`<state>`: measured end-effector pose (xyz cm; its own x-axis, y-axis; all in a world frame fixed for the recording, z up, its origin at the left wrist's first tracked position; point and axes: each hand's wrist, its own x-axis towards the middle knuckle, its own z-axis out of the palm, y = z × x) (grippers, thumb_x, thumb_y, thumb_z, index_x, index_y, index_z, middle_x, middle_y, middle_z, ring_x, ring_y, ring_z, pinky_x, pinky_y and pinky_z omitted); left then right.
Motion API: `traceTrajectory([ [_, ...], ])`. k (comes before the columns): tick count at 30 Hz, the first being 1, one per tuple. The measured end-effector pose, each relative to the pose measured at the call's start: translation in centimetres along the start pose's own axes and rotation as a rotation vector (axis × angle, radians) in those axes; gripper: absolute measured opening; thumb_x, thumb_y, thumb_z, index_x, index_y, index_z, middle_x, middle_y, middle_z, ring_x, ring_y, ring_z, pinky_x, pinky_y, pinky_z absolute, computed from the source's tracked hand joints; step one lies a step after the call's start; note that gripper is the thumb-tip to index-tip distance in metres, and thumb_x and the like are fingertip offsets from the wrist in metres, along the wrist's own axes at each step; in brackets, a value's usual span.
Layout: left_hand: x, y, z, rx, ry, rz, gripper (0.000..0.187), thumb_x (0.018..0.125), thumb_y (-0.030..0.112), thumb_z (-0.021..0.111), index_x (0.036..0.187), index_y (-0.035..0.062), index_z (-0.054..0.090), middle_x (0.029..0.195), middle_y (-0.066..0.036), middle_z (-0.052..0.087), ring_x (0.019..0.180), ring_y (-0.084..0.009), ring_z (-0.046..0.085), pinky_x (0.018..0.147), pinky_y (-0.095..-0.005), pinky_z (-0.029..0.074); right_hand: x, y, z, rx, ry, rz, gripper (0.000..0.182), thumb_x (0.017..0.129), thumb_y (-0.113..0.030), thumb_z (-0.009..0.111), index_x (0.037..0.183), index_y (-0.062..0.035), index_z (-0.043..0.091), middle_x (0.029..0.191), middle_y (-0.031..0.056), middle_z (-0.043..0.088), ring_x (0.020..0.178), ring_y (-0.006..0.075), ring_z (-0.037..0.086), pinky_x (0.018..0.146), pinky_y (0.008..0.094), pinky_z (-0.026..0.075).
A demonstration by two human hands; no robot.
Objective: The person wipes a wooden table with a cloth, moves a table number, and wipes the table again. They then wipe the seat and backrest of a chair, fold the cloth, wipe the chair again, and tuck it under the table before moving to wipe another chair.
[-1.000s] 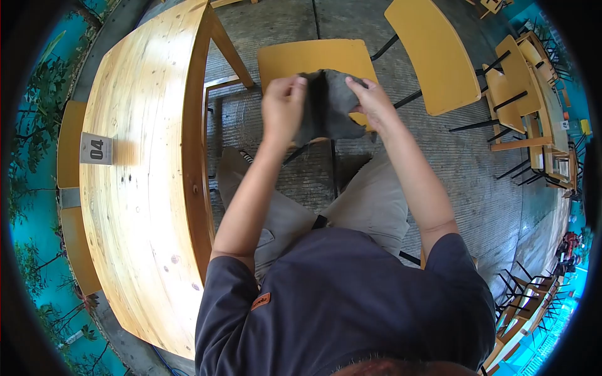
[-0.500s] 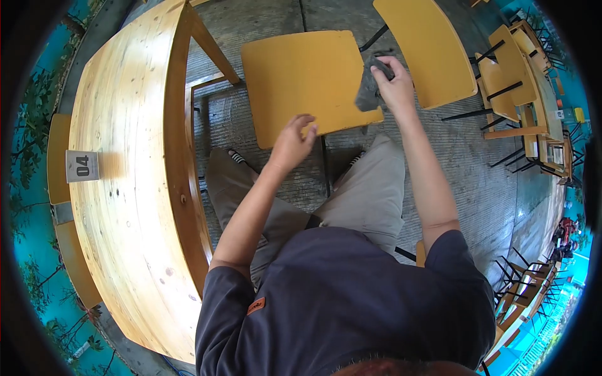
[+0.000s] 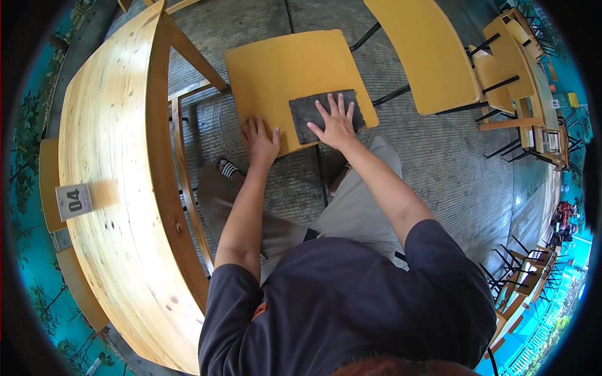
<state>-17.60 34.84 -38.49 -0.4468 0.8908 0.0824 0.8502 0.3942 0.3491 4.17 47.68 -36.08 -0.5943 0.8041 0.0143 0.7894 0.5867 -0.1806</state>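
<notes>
A dark grey cloth (image 3: pixel 307 113) lies flat on the seat of a yellow chair (image 3: pixel 269 69) in front of me. My right hand (image 3: pixel 335 120) presses flat on the cloth with its fingers spread. My left hand (image 3: pixel 260 141) rests on the near edge of the same seat, to the left of the cloth, fingers apart and holding nothing.
A long wooden table (image 3: pixel 113 188) with a "04" number sign (image 3: pixel 73 201) runs along my left. A yellow chair back (image 3: pixel 426 50) stands behind the seat. More yellow chairs and tables (image 3: pixel 520 75) are at the right. The floor is ribbed grey concrete (image 3: pixel 451 169).
The cloth went from being held up in both hands, to my right hand alone, to lying flat on the seat. My left hand came down onto the seat edge.
</notes>
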Motion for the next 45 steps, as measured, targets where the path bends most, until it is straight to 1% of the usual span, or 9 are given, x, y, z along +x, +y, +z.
traceTrajectory([
  [5, 0.2, 1.8, 0.0, 0.134, -0.018, -0.034, 0.078, 0.1, 0.054, 0.044, 0.153, -0.0035, 0.039, 0.161, -0.028, 0.028, 0.154, -0.0409, 0.017, 0.126, -0.0557, 0.009, 0.7, 0.5, 1.2, -0.02, -0.081, 0.157, 0.078, 0.099, -0.063, 0.045, 0.161, -0.0185, 0.031, 0.169, 0.0187, 0.014, 0.156, 0.0451, 0.004, 0.121, 0.069, 0.001],
  [9, 0.5, 1.3, 0.4, 0.148, 0.002, -0.003, 0.079, 0.1, 0.054, 0.045, 0.151, -0.0059, 0.039, 0.161, -0.029, 0.029, 0.153, -0.0423, 0.018, 0.126, -0.057, 0.011, 3.6, 1.6, 2.9, -0.056, -0.047, 0.258, 0.064, 0.106, -0.048, 0.036, 0.162, -0.0178, 0.027, 0.17, 0.0182, 0.014, 0.156, 0.0439, 0.004, 0.121, 0.0684, 0.002],
  [21, 1.7, 1.6, 0.4, 0.163, -0.04, 0.009, 0.078, 0.097, 0.048, 0.051, 0.15, -0.0076, 0.038, 0.158, -0.033, 0.03, 0.151, -0.0479, 0.02, 0.123, -0.0618, 0.014, 28.1, 11.4, 4.9, 0.022, 0.151, 0.24, 0.069, 0.107, -0.048, 0.032, 0.164, -0.0109, 0.019, 0.171, 0.0194, 0.007, 0.157, 0.0416, 0.001, 0.125, 0.0577, 0.004],
  [28, 1.3, 2.1, 0.3, 0.157, -0.03, -0.01, 0.077, 0.096, 0.048, 0.053, 0.149, -0.0066, 0.04, 0.158, -0.032, 0.031, 0.152, -0.0468, 0.019, 0.122, -0.0625, 0.016, 23.5, 12.5, 4.9, 0.014, 0.187, 0.19, 0.064, 0.108, -0.04, 0.035, 0.16, -0.0023, 0.028, 0.169, 0.0192, 0.017, 0.157, 0.0371, 0.011, 0.127, 0.0498, 0.014],
  [37, 0.7, 2.1, 0.4, 0.163, -0.019, -0.023, 0.079, 0.096, 0.05, 0.05, 0.151, -0.0059, 0.039, 0.159, -0.032, 0.031, 0.153, -0.0454, 0.02, 0.123, -0.062, 0.014, 0.9, 6.8, 2.5, -0.059, 0.105, 0.205, 0.058, 0.107, -0.035, 0.037, 0.151, 0.0026, 0.042, 0.163, 0.0244, 0.03, 0.155, 0.0374, 0.021, 0.126, 0.0477, 0.019],
  [40, 0.4, 2.1, 0.3, 0.162, -0.009, -0.028, 0.079, 0.096, 0.051, 0.05, 0.151, -0.0053, 0.039, 0.16, -0.031, 0.03, 0.153, -0.0439, 0.019, 0.124, -0.0601, 0.014, -0.3, 5.5, -2.1, 0.138, 0.023, 0.146, 0.055, 0.108, -0.034, 0.036, 0.143, 0.0048, 0.051, 0.155, 0.0261, 0.043, 0.149, 0.037, 0.034, 0.122, 0.0441, 0.029],
  [42, 0.1, 2.2, -0.1, 0.157, -0.004, -0.032, 0.079, 0.096, 0.051, 0.05, 0.151, -0.005, 0.04, 0.16, -0.03, 0.031, 0.153, -0.0435, 0.019, 0.124, -0.0593, 0.014, 0.8, 4.4, -7.7, 0.636, -0.323, 0.532, 0.055, 0.11, -0.037, 0.035, 0.136, 0.0064, 0.057, 0.145, 0.0265, 0.054, 0.14, 0.0383, 0.047, 0.114, 0.042, 0.039],
  [43, 0.1, 2.3, -0.4, 0.156, -0.019, -0.039, 0.079, 0.096, 0.052, 0.05, 0.151, -0.0046, 0.04, 0.16, -0.03, 0.031, 0.153, -0.0432, 0.019, 0.124, -0.0585, 0.015, 1.5, 4.9, -7.2, 0.901, -0.089, 0.491, 0.06, 0.111, -0.042, 0.036, 0.135, 0.0091, 0.056, 0.141, 0.0241, 0.059, 0.133, 0.0369, 0.054, 0.109, 0.0426, 0.043],
  [45, -0.1, 2.2, -0.6, 0.149, -0.009, -0.037, 0.079, 0.096, 0.052, 0.049, 0.151, -0.0045, 0.041, 0.16, -0.03, 0.031, 0.153, -0.0429, 0.019, 0.124, -0.0583, 0.014, 2.4, 5.8, -10.9, 1.705, 0.037, 0.803, 0.061, 0.109, -0.046, 0.044, 0.136, 0.0077, 0.054, 0.141, 0.019, 0.06, 0.129, 0.0306, 0.059, 0.11, 0.0424, 0.044],
])
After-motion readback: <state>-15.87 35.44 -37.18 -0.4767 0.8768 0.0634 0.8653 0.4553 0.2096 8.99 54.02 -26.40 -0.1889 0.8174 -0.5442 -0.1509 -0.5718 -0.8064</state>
